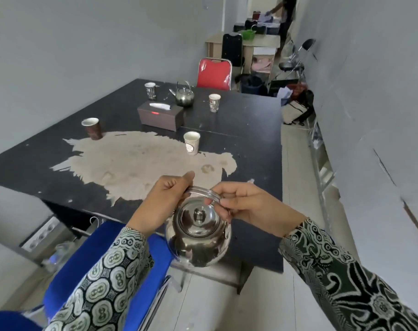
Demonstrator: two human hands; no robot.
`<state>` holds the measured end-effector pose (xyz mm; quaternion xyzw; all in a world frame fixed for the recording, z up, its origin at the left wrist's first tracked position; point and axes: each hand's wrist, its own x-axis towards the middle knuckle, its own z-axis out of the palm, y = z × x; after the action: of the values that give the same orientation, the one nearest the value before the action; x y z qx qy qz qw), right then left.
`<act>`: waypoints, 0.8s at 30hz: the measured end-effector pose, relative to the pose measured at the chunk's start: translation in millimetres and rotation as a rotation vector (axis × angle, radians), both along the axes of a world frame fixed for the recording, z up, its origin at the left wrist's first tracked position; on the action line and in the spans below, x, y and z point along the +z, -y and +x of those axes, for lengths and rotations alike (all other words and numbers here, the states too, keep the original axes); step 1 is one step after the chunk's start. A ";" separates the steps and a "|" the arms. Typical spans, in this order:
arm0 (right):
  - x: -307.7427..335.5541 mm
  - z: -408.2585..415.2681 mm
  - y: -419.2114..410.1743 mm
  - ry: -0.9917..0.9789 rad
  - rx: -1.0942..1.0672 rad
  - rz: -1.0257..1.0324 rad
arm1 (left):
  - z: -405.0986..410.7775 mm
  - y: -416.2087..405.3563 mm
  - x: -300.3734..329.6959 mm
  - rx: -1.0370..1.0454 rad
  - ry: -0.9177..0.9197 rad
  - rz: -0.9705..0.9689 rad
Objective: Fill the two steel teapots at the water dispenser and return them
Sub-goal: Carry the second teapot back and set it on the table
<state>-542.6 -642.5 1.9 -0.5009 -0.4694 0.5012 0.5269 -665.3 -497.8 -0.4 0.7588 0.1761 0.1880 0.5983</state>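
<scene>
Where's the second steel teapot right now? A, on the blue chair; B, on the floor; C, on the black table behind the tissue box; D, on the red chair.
C: the second teapot stands on the black table just behind the tissue box, while both hands hold the other one.

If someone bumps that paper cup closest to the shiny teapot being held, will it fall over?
Probably, yes. The paper cup is tall, narrower at its base and looks thin, so it is likely light and tippy. It stands upright on the worn black table; whether there's drink inside to steady it, I can't tell. On its side it would likely roll in a curve.
</scene>
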 end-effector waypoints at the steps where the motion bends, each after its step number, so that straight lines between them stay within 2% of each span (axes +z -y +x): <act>1: 1.9 22.2 -8.7 0.004 0.008 0.007 | 20.6 -8.5 1.4 0.004 0.011 0.004; 8: 12.2 111.1 -62.8 0.020 0.074 0.016 | 95.6 -40.5 6.7 0.177 0.121 0.162; 15: 9.4 207.9 -129.9 0.034 0.220 -0.036 | 152.7 -50.8 -19.3 0.697 0.211 0.324; 18: 14.4 239.1 -158.9 0.016 0.313 -0.026 | 173.1 -45.3 -26.9 0.837 0.184 0.456; 24: 34.7 274.0 -215.2 -0.059 0.443 -0.021 | 210.6 -44.8 -30.3 0.843 -0.026 0.621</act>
<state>-268.6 -427.3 36.5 -0.3759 -0.5470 0.6242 0.4122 -454.6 -453.0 -30.7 0.7659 0.4098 0.4463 0.2151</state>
